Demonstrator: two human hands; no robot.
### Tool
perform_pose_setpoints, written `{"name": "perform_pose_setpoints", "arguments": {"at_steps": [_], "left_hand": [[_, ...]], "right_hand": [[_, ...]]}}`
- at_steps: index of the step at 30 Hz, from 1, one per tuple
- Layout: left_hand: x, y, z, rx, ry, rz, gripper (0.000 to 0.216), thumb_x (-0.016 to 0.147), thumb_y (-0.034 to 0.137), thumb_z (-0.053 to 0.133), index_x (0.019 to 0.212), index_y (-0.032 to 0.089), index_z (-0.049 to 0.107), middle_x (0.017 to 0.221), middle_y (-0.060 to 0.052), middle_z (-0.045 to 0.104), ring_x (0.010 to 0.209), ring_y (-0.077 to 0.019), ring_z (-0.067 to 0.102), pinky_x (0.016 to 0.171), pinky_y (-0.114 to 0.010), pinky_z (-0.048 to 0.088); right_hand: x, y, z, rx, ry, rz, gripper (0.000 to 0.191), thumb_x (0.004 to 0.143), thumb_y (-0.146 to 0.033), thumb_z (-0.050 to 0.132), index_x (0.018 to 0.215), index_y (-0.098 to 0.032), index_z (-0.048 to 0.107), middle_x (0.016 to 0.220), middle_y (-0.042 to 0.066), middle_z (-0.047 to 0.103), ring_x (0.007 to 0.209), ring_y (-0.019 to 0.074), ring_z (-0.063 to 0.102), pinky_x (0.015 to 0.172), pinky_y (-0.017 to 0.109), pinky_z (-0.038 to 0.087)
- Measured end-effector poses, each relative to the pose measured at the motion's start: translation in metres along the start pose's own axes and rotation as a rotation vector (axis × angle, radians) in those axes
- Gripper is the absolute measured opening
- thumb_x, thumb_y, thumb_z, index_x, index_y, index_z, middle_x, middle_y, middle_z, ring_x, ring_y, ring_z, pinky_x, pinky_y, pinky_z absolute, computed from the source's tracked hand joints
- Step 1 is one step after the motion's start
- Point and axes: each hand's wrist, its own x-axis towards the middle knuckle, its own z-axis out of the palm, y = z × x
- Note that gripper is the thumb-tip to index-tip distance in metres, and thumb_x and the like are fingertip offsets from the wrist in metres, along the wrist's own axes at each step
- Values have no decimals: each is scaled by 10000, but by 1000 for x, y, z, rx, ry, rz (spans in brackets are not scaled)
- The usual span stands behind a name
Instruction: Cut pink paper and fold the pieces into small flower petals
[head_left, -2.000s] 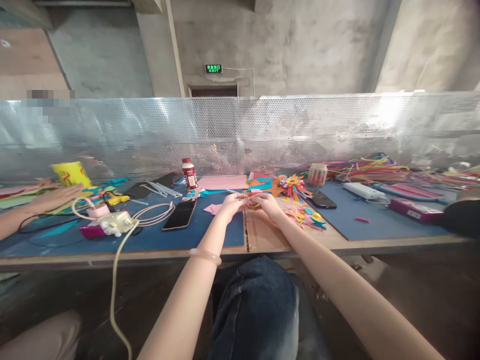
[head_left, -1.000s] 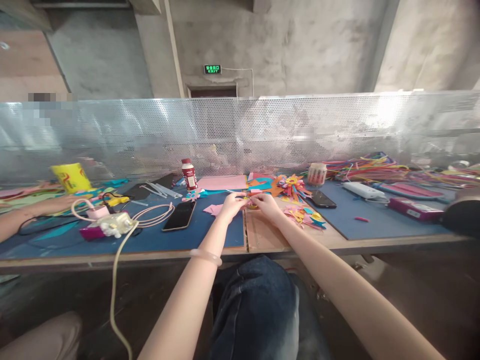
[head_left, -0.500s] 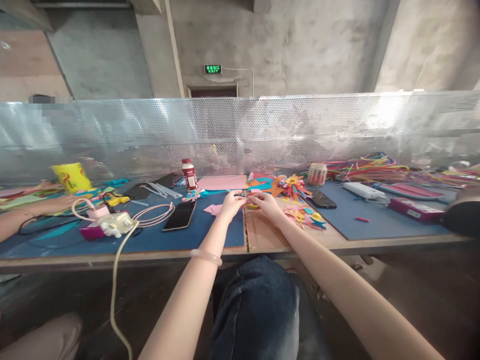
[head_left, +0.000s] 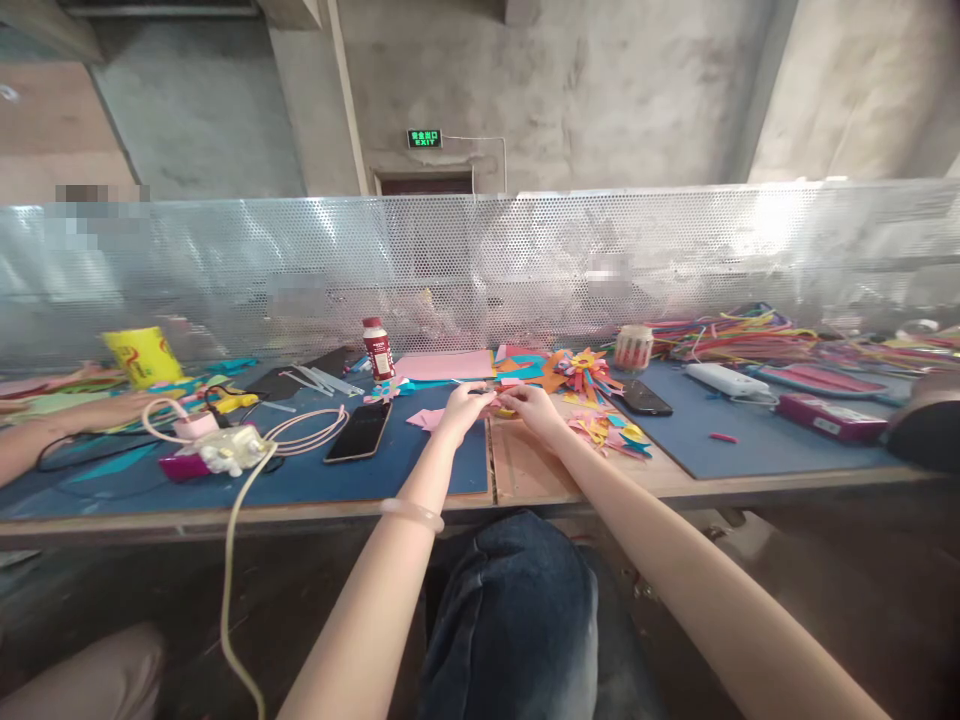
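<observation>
Two bare hands in the head view: left hand [head_left: 471, 402] and right hand [head_left: 534, 408], nearly meeting above the middle of the wooden tabletop [head_left: 529, 485], well back from its near edge. Both pinched, thumb against fingertips, apparently grasping one small pinkish paper piece [head_left: 495, 398] in the gap between them; outline mostly hidden, too small to make out any fold. Thin pale tip [head_left: 456, 381] beside the left hand, impossible to identify.

Judging by look, probably very light, thin and pliant, hardly slippery, easy to crease or tear. Best taken by the edges, lightly, between thumb and forefinger, without squeezing the middle flat.

Just right of the hands, loose paper strips [head_left: 609, 435]; behind these, toward the far edge, a multicoloured paper flower [head_left: 585, 372]. Flat along the far edge, a pink paper sheet [head_left: 444, 366], in front of a perforated metal screen [head_left: 480, 270]. Close to the left hand, folded pink paper [head_left: 426, 419]. Farther left, a black smartphone [head_left: 358, 432] on the left blue mat [head_left: 420, 480], with a red-capped bottle [head_left: 379, 352] upright behind. To the right, a second smartphone [head_left: 646, 398] by the left edge of the right blue mat [head_left: 780, 445], near a transparent jar [head_left: 634, 349]. At far left over the tabletop, a co-worker's forearm [head_left: 45, 435], well apart from both hands.
</observation>
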Motion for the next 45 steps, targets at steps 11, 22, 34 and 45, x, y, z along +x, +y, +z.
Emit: {"name": "perform_pose_setpoints", "arguments": {"at_steps": [11, 22, 34, 45], "left_hand": [[2, -3, -3, 146, -22, 40, 314, 729, 402, 538, 896, 154, 631, 869, -90, 681, 838, -215, 620, 655, -282, 469], [3, -6, -3, 307, -128, 172, 346, 742, 435, 508, 808, 131, 661, 836, -74, 685, 817, -214, 602, 674, -282, 439], [6, -10, -3, 371, -134, 183, 323, 760, 392, 483, 768, 123, 661, 820, -80, 683, 776, -198, 599, 670, -281, 434], [5, -9, -3, 500, -97, 240, 346, 738, 432, 471, 707, 138, 650, 643, -35, 621, 628, -179, 531, 576, -266, 378]], "right_hand": [[1, 2, 0, 20, 41, 29, 283, 666, -392, 575, 707, -119, 639, 654, 38, 620, 602, 137, 533, 566, 246, 402], [2, 6, 0, 13, 21, 19, 287, 667, -405, 574, 693, -124, 627, 663, 35, 617, 613, 137, 530, 579, 249, 397], [2, 6, 0, -49, -34, 1, 290, 667, -414, 553, 670, -129, 611, 646, 27, 591, 600, 130, 506, 567, 243, 387], [0, 2, 0, -102, -10, 26, 223, 656, -358, 526, 633, -142, 575, 585, -1, 549, 560, 120, 466, 551, 241, 363]]}}
